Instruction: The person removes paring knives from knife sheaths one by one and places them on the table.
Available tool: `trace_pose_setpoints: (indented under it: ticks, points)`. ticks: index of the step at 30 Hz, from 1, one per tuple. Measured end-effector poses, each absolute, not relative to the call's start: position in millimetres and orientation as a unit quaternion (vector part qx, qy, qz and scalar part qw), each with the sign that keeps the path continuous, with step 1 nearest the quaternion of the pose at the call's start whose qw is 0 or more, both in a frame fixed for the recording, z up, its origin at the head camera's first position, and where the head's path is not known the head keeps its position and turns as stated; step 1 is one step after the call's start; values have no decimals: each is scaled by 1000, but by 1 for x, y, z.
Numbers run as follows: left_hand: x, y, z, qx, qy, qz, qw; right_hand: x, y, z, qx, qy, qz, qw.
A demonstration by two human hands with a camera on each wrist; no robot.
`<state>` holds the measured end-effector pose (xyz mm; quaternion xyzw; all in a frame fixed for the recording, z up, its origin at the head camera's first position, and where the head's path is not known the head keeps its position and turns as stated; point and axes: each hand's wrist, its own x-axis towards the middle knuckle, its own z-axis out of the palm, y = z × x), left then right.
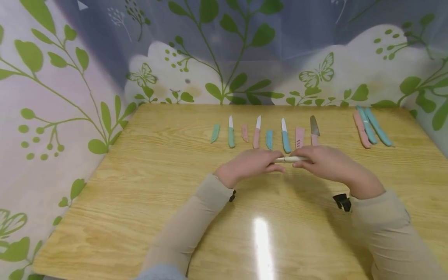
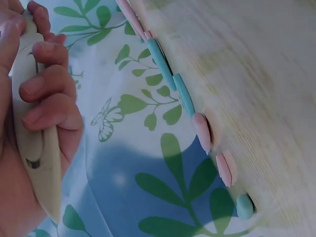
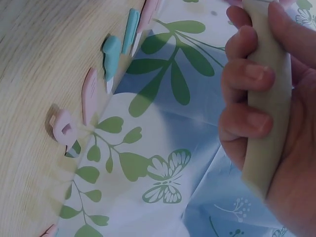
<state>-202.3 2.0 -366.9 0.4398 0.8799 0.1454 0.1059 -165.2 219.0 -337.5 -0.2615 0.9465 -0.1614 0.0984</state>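
Both hands hold a cream-coloured sheathed paring knife (image 1: 295,159) level above the table. My left hand (image 1: 251,164) grips the sheath end, its fingers curled round the slotted cream sheath (image 2: 28,140) in the left wrist view. At the other end, my right hand (image 1: 327,165) wraps the smooth cream handle (image 3: 269,108). Sheath and handle meet at a seam between the hands, with no blade showing. Just beyond the hands lie a blue-handled knife (image 1: 286,143), a wide pink sheath (image 1: 299,136) and a pink-handled knife with a dark blade (image 1: 314,126).
Further left in the row are a green sheath (image 1: 215,133), a green-handled knife (image 1: 231,138), a small pink sheath (image 1: 245,133), a pink-handled knife (image 1: 257,136) and a blue sheath (image 1: 269,139). A pink knife (image 1: 362,130) and two blue ones (image 1: 379,128) lie together at the back right.
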Motion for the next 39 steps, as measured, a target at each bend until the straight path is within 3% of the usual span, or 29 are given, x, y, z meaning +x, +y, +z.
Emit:
trace_pose_setpoints:
  ticks: [39]
  points:
    - [-203,-2,-361,444,866,174,149,-165,222,-334,-251,939,-194,133]
